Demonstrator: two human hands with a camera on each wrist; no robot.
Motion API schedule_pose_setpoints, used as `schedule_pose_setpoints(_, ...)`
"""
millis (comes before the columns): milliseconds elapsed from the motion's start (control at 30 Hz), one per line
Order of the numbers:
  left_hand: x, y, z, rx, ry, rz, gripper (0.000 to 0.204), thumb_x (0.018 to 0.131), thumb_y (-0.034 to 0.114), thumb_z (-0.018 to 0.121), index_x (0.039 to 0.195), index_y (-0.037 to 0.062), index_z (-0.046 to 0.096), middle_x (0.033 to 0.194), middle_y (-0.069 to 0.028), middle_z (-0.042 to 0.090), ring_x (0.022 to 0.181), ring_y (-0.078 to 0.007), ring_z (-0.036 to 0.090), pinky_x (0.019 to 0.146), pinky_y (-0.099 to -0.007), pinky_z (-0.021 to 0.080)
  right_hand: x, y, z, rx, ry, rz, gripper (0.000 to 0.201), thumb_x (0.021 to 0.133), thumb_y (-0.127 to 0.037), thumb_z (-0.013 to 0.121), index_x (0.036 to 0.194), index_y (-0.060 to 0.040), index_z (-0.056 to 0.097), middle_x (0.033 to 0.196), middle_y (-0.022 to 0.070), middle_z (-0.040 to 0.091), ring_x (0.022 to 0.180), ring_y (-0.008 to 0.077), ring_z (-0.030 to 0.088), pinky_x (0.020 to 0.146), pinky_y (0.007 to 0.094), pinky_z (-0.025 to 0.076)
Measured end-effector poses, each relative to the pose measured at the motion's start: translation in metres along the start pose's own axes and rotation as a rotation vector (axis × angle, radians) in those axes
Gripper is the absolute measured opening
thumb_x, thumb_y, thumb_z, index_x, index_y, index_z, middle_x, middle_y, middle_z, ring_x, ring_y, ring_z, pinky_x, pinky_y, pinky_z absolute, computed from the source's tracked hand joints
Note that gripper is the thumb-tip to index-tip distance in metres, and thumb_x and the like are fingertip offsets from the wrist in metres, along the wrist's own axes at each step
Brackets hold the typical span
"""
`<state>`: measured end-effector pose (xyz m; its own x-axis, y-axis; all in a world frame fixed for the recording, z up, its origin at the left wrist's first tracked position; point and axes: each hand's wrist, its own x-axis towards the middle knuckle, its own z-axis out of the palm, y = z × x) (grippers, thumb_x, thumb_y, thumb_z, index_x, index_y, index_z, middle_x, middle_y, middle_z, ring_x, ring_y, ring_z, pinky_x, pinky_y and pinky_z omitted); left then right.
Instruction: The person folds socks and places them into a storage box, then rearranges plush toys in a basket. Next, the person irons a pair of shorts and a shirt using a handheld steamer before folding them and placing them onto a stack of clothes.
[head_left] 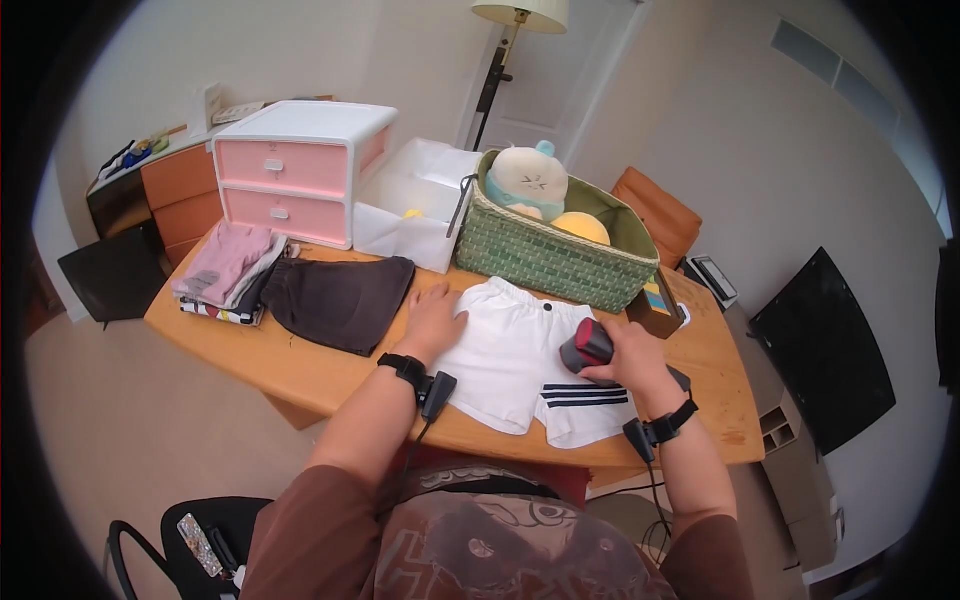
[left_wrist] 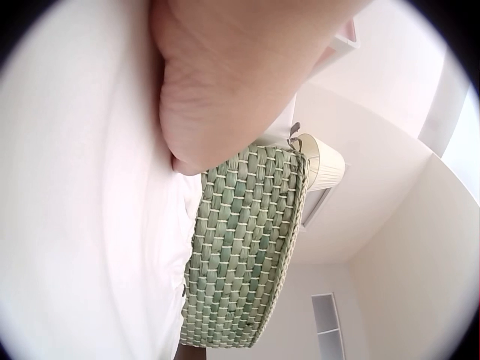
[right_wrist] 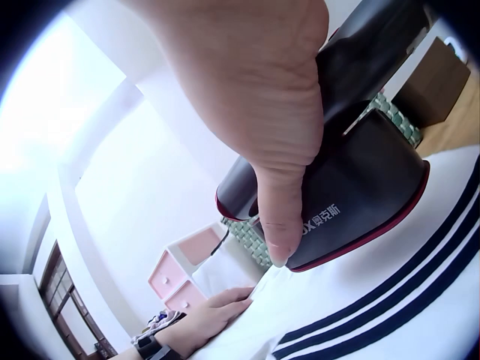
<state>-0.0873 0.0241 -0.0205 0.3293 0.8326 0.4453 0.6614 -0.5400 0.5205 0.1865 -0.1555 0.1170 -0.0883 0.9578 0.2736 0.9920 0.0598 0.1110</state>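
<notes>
A pair of white cloth shorts (head_left: 495, 350) with three navy stripes (head_left: 585, 396) across one leg is lying flat on a light-brown wooden table (head_left: 715, 415). Its elastic waistband is pointing away from the person, toward a green woven basket (head_left: 530, 250); the leg openings are facing the person, and its long axis is running from waistband to hems, slightly aslant.

The left hand (head_left: 433, 325) is resting at the shorts' left edge near the waistband, its fingers extending forward and its thumb standing apart, pinching nothing.

The right hand (head_left: 637, 355) is gripping a black plastic handheld device with red trim (right_wrist: 360, 195) over the striped leg, above the stripes. The thumb is pressing against the device's side; how the other fingers are lying cannot be told. In the head view the device's long axis is running roughly crosswise over that leg, its red-marked end pointing left. In the right wrist view its broad red-rimmed face is turning down toward the cloth; whether it is touching cannot be told.

A dark folded garment (head_left: 340, 300) is lying left of the left hand, with a stack of folded clothes (head_left: 230, 270) beside it.
</notes>
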Motion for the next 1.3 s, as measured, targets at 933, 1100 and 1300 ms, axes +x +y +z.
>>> schedule_pose_setpoints(933, 0.004, -0.004, -0.004, 0.066, -0.103, 0.033, 0.047, 0.087, 0.031, 0.062, 0.127, 0.0061, 0.061, 0.141, -0.0208, 0.05, 0.136, -0.0326, 0.041, 0.115, -0.052, 0.019, 0.01, -0.003, 0.053, 0.195, 0.114, 0.154, 0.063, 0.073, -0.059, 0.075, 0.103, -0.0054, 0.065, 0.092, 0.0157, 0.066, 0.089, 0.0345, 0.064, 0.077, 0.0423, 0.051)
schedule_pose_setpoints(1100, 0.006, -0.005, -0.005, 0.076, -0.093, 0.039, 0.049, 0.087, 0.032, 0.063, 0.128, 0.0055, 0.059, 0.141, -0.02, 0.05, 0.135, -0.0326, 0.042, 0.114, -0.0513, 0.022, -0.004, -0.005, 0.049, 0.138, 0.126, 0.069, 0.06, 0.075, -0.062, 0.07, 0.101, -0.0079, 0.065, 0.089, 0.0125, 0.066, 0.088, 0.0318, 0.065, 0.076, 0.0413, 0.052)
schedule_pose_setpoints(1300, 0.006, -0.003, -0.008, 0.077, -0.097, 0.058, 0.048, 0.087, 0.031, 0.062, 0.127, 0.0043, 0.06, 0.14, -0.0206, 0.051, 0.134, -0.0329, 0.043, 0.114, -0.0514, 0.022, 0.006, -0.005, 0.054, 0.14, 0.107, 0.14, 0.063, 0.075, -0.064, 0.068, 0.102, -0.0071, 0.065, 0.09, 0.0139, 0.067, 0.088, 0.0318, 0.065, 0.076, 0.0415, 0.053)
